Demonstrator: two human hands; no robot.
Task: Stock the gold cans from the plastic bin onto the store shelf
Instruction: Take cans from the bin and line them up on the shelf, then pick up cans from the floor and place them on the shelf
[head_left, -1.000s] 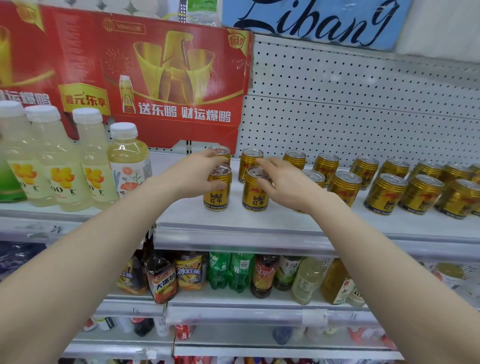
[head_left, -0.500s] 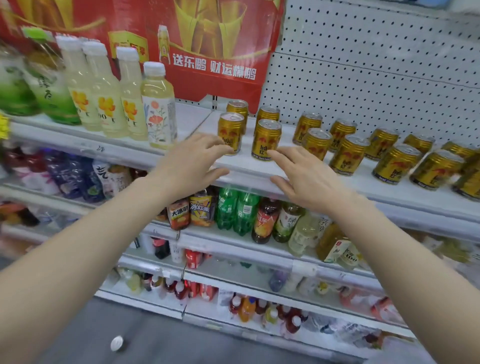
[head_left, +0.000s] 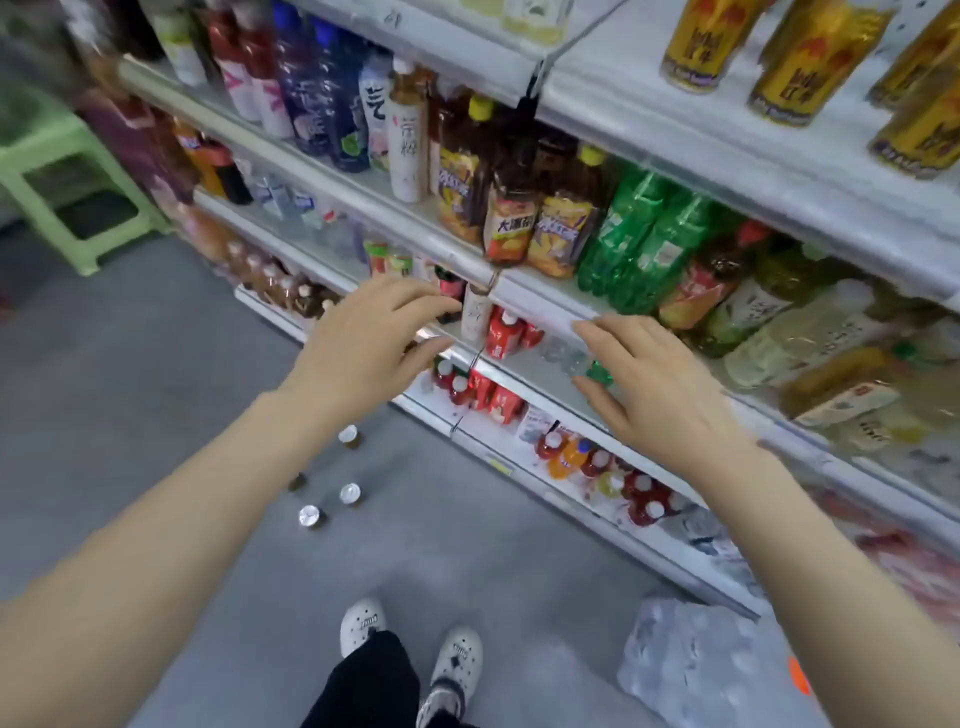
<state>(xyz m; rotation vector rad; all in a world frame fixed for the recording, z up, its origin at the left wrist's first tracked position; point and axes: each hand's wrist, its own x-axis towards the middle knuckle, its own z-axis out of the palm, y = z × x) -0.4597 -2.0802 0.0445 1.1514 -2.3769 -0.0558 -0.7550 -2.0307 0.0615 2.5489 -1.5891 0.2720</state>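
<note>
Several gold cans stand on the white top shelf at the upper right, partly cut off by the frame edge. A few more gold cans stand on the grey floor below my left forearm, seen from above by their silver lids. My left hand hovers with fingers spread and holds nothing, level with the lower shelves. My right hand is beside it, also spread and holding nothing. No plastic bin is in sight.
Shelves of bottled drinks run diagonally across the view. A green plastic stool stands at the left. A wrapped pack of water bottles lies on the floor at the lower right, beside my feet.
Both hands let go of the two cans on the top shelf and dropped away from it. The view tilted down to the floor and lower shelves.
</note>
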